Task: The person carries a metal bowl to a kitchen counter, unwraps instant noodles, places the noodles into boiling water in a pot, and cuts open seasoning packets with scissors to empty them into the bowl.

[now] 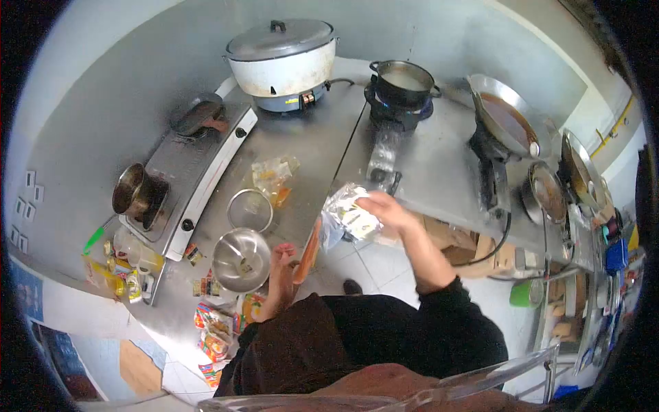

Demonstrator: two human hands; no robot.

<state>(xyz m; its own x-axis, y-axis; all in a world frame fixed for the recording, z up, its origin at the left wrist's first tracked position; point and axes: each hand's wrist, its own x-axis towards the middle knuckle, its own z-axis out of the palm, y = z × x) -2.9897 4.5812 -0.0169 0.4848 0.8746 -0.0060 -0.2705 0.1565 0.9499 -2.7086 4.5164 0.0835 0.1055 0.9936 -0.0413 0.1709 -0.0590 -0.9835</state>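
A crinkled silver foil packet (353,213) with some yellow and dark print is held in my right hand (388,209), its fingers closed on the near side. My left hand (280,268) is by the table's edge, fingers curled; what they hold, if anything, I cannot make out. Just right of it is a long orange-brown strip (309,250) I cannot identify. A steel bowl (240,261) with a small packet inside stands left of my left hand. Behind the bowl lies a round strainer (250,210), and an opened clear plastic wrapper (273,177) lies beyond that.
Colourful instant noodle packets (214,333) lie at the near left. A gas stove (199,178) holds a small pot (132,189) and a pan (198,115). A rice cooker (281,65), a black pot (405,79) on a burner and a wok (504,113) stand farther back.
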